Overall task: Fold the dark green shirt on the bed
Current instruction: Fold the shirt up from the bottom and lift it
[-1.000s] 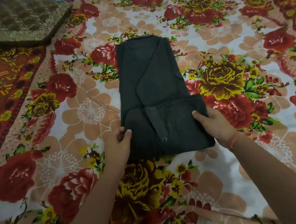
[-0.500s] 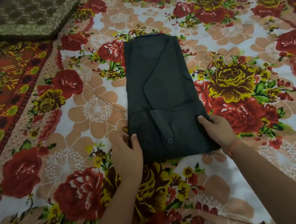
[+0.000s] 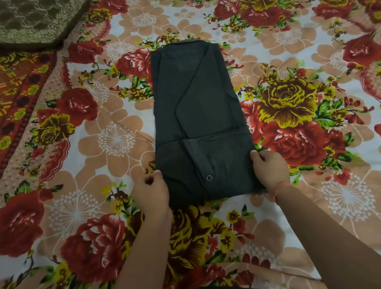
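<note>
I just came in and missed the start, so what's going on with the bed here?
A person is folding a dark green shirt on a floral bedsheet. The shirt lies flat as a long, narrow strip, with its near end folded up over the rest and a button showing on top. The left hand grips the near left edge and the right hand grips the near right edge. A patterned cushion sits at the far left corner.
</note>
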